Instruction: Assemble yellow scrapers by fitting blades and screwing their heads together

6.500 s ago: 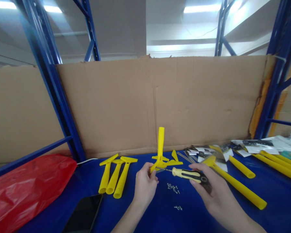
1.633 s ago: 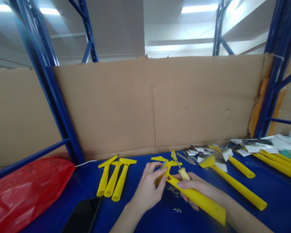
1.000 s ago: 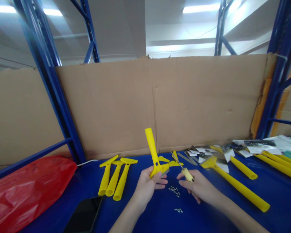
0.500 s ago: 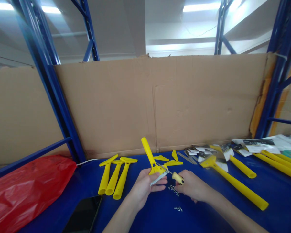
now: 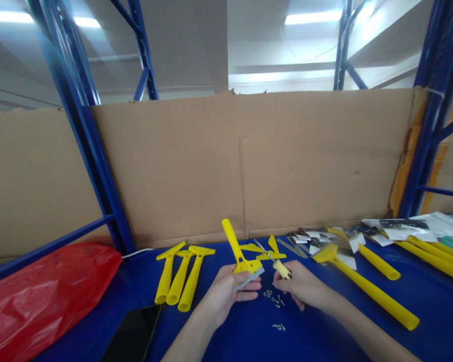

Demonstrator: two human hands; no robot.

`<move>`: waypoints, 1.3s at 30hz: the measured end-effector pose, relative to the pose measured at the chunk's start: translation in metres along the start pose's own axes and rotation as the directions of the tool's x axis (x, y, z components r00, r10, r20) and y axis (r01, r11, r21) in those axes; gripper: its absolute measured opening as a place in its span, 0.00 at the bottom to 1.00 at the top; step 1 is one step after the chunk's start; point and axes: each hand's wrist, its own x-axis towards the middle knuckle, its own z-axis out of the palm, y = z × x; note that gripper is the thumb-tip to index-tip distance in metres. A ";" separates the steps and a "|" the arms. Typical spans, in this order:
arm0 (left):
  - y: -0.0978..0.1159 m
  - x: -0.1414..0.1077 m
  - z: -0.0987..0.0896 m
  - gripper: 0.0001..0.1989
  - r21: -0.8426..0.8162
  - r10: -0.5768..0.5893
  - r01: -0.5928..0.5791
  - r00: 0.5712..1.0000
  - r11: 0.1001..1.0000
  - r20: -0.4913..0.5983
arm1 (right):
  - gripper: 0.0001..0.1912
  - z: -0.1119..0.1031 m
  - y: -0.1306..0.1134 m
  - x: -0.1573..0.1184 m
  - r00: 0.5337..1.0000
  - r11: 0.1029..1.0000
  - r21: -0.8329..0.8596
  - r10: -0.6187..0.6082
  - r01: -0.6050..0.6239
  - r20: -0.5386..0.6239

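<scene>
We are facing a tall cardboard panel (image 5: pixel 173 166) standing behind a blue table (image 5: pixel 241 342). A red plastic bag (image 5: pixel 49 291) is bulging at the left, hiding whatever it may be containing. Flat packets (image 5: pixel 403 226) are lying at the far right, some showing white and black print, and we are not making out their contents. A long yellow scraper (image 5: pixel 377 294) is lying in front of them. Three yellow handles (image 5: pixel 178 278) are resting side by side at the left, showing no blades that we can discern. Our left hand (image 5: pixel 226 289) is holding a short yellow scraper (image 5: pixel 232 239) above the table's middle, its grip pointing up. Our right hand (image 5: pixel 300 284) is gripping a screwdriver (image 5: pixel 283 270), its shaft slanting up, apart from that scraper; we cannot tell whether the fingertips are also pinching something. A grey blade (image 5: pixel 249 280) is lying along the scraper's head, so we are judging this piece partly assembled, its fastening uncertain. Loose yellow plates (image 5: pixel 272 256) and metal strips (image 5: pixel 287 246) are lying behind, small screws (image 5: pixel 282 302) and nuts (image 5: pixel 272 299) in front, so much seems to be remaining unjoined.
</scene>
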 end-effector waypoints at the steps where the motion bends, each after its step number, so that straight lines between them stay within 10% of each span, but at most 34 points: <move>1: 0.000 0.000 0.000 0.11 0.001 -0.007 0.007 1.000 1.000 0.005 | 0.01 -0.001 0.000 0.001 1.000 0.999 0.042 -0.002 0.002 -0.011; 18: -0.007 0.003 0.002 0.14 0.098 -0.020 0.017 1.000 0.995 0.024 | 0.06 0.001 -0.008 0.000 0.991 0.913 0.402 -0.019 0.073 -0.135; 39: -0.012 0.002 0.009 0.16 0.173 0.031 -0.051 0.993 0.984 0.116 | 0.03 0.012 -0.014 0.002 0.986 0.957 0.264 -0.083 0.119 -0.141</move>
